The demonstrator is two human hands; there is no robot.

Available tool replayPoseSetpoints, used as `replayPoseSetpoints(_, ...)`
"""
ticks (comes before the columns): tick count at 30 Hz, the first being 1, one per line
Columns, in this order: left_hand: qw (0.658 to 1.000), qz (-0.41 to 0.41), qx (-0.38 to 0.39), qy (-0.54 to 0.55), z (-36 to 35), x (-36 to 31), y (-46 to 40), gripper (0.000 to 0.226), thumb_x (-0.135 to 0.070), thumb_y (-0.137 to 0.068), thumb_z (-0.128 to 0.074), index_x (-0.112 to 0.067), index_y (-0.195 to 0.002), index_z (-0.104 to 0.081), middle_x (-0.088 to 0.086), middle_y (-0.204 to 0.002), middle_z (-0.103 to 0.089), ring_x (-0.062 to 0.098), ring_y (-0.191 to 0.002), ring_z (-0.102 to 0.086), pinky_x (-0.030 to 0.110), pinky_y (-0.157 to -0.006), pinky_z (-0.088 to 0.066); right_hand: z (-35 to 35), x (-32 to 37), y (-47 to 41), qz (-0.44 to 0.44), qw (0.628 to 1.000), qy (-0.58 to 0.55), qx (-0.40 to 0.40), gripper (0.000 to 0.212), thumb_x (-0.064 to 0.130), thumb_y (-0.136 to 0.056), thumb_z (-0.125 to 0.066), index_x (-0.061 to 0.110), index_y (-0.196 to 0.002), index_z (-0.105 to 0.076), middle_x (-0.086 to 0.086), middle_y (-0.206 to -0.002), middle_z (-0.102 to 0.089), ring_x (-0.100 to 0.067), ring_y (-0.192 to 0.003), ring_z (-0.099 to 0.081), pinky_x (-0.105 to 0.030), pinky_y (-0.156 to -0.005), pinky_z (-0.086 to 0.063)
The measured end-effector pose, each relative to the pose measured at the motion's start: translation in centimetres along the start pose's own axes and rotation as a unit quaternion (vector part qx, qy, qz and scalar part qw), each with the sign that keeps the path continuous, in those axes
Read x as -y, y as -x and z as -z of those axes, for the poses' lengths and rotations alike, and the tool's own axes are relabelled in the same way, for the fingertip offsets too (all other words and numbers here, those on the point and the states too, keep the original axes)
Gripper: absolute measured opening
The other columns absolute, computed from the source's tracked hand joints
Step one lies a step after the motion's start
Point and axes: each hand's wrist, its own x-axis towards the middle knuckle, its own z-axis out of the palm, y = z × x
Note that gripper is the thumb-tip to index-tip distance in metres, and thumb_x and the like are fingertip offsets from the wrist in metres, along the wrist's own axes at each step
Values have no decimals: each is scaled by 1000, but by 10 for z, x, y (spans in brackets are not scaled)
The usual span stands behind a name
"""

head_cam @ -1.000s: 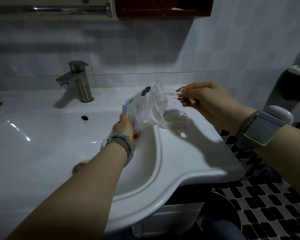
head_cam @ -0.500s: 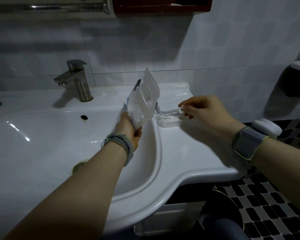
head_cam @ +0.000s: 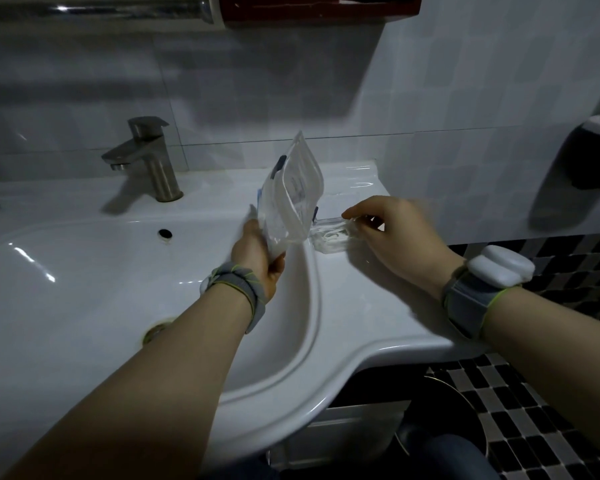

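Pouch point(head_cam: 293, 199) stands upright over the sink point(head_cam: 378, 323) rim, with the left hand point(head_cam: 257, 254) gripping its bottom. The right hand point(head_cam: 395, 237) has dropped from the pouch mouth to the clear box point(head_cam: 329, 239) at the pouch's three o'clock. Its fingers are curled there, but I can't tell whether they're pinching or just touching. Looks like the contents are landing in the box.

The basin point(head_cam: 84, 289) takes up the left of the surface point(head_cam: 378, 306), with the drain point(head_cam: 156, 332) in its bottom and the overflow hole point(head_cam: 165, 233) in its back wall. The tap point(head_cam: 149, 161) stands behind the basin, against the wall. A box point(head_cam: 329, 239) sits on the surface just right of the basin's rim. The left hand point(head_cam: 257, 251) holds a bag point(head_cam: 291, 199) upright over that rim, just left of the box. The right hand point(head_cam: 395, 237) holds the box's right end. A rail point(head_cam: 94, 12) and a cabinet point(head_cam: 319, 8) hang above, and the floor point(head_cam: 534, 427) lies below on the right.
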Motion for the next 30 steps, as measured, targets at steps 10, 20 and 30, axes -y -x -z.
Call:
replayPoseSetpoints(10, 996, 42, 73, 36, -7, 1, -8, 30, -47, -97, -46, -22, -108, -57, 1, -72, -50, 7, -39, -46, 10, -34, -36, -3, -4, -1, 4, 1000, 23, -3, 29, 4, -86, -56, 15, -103, -76, 0, -106, -72, -13, -92, -61, -18, -84, -42)
replayPoseSetpoints(20, 994, 39, 83, 54, -14, 5, -5, 18, -40, -96, -45, -27, -93, -58, 10, -106, -57, 8, -47, -43, 10, -34, -35, -1, -2, 1, -94, 994, -28, -41, 19, 14, -85, -55, 16, -94, -71, -4, -97, -65, -20, -92, -61, -39, -87, -51)
replayPoseSetpoints(30, 988, 39, 122, 91, -17, 0, 7, 28, -37, -101, -39, -24, -98, -63, 12, -123, -66, 2, -34, -53, 8, -31, -32, -3, -6, 1, -105, 994, -19, -33, 22, 14, -85, -58, 24, -91, -76, -1, -88, -60, -16, -86, -58, -24, -79, -42)
